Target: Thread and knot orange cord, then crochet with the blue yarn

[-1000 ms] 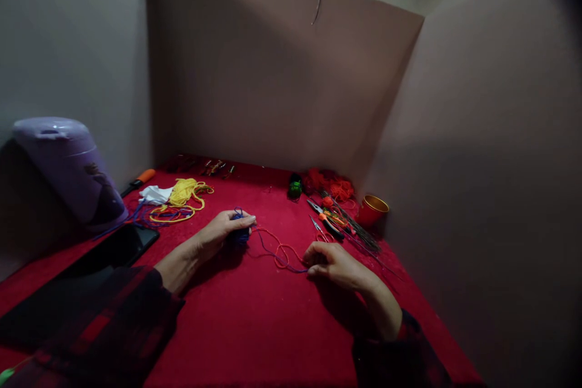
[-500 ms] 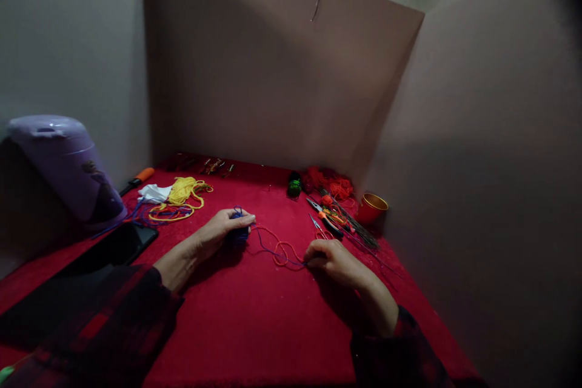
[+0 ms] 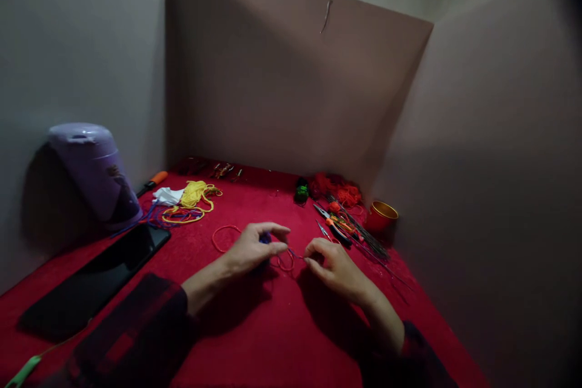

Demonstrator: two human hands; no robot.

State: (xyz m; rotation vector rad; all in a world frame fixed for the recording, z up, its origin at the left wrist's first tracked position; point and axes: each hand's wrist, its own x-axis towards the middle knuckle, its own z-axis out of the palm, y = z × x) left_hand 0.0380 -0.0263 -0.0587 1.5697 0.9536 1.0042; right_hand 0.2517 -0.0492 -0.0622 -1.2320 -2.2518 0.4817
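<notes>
Head camera: what lies nearest?

"A green tool at the near-left corner of the surface, then the phone, slanting along the left edge."

"And the hands?"

"Mid-surface, near each other but apart. The left hand curls around the blue yarn, its thumb and forefinger tips apart; the right hand seems to pinch a thin strand that spans the gap between them."

"How far along?"

"Partway, I'd judge. Some blue yarn is bunched in the left hand, but the strand runs loose, and a red loop lies unbunched just left of that hand."

"Tools?"

"Untouched. Scissors and pliers lie beyond the right hand, toward the right edge, near the wires and cup."

"Farther still?"

"Yellow yarn beside a white cloth, toward the far-left corner, near the purple jug. Green yarn and a red pile sit near the far-right corner; small pieces line the far edge, too dim to identify."
</notes>
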